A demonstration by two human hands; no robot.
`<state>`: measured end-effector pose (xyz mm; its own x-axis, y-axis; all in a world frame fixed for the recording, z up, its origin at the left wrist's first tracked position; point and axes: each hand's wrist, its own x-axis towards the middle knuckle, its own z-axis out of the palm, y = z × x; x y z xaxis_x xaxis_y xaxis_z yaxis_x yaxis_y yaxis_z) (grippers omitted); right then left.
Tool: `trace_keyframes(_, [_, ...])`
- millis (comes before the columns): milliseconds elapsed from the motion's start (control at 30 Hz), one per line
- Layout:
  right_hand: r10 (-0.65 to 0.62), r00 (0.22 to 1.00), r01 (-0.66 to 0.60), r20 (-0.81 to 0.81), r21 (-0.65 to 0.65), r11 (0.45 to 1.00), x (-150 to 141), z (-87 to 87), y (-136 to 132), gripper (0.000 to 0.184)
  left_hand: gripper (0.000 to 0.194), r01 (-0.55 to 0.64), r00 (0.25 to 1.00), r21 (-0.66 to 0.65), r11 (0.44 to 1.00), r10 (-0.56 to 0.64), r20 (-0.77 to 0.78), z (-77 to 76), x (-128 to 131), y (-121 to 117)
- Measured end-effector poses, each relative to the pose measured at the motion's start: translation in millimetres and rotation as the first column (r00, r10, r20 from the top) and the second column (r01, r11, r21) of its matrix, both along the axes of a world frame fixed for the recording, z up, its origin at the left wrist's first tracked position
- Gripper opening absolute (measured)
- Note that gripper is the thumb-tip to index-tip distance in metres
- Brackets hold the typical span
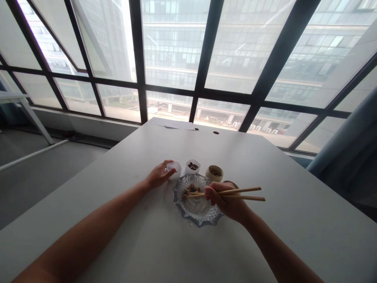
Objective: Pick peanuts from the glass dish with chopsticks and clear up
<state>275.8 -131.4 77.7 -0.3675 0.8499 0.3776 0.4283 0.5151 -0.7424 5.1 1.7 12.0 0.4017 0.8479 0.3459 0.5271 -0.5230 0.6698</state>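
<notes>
My left hand (159, 174) grips the near side of a small white square bowl (174, 170) on the white table (123, 220). My right hand (226, 200) is closed on a pair of wooden chopsticks (235, 193), whose tips point left over a scalloped clear glass dish (196, 204). Small brown pieces (193, 188) lie at the far side of that dish, by the tips. A second white square bowl (192, 166) holds dark bits. To its right stands a round beige cup (214, 173) with something brown inside.
A sheet of paper (173, 123) lies at the table's far edge, near two dark holes (216, 133). Behind the table stands a wall of black-framed windows (203, 70). Another white table (17, 102) is at the far left. Blue fabric (347, 153) hangs at the right.
</notes>
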Motion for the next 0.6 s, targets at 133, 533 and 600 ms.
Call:
trace_keyframes(133, [0.027,0.999,-0.027,0.018,-0.024,0.999,-0.7,-2.3,0.3,0.042,0.071,-0.004,1.0,-0.012,1.0,0.003,-0.002,-0.7,-0.5,0.3])
trace_keyframes(533, [-0.045,0.991,0.029,-0.129,-0.121,0.992,-2.6,-13.9,3.7,0.046,0.069,-0.001,1.0,-0.011,1.0,0.001,-0.006,1.8,0.1,-0.6])
trace_keyframes(600, [-0.145,0.956,0.096,-0.255,-0.195,0.976,-1.5,-13.9,7.6,0.05,0.07,-0.001,1.0,-0.008,1.0,0.001,-0.004,1.7,-0.1,-0.3])
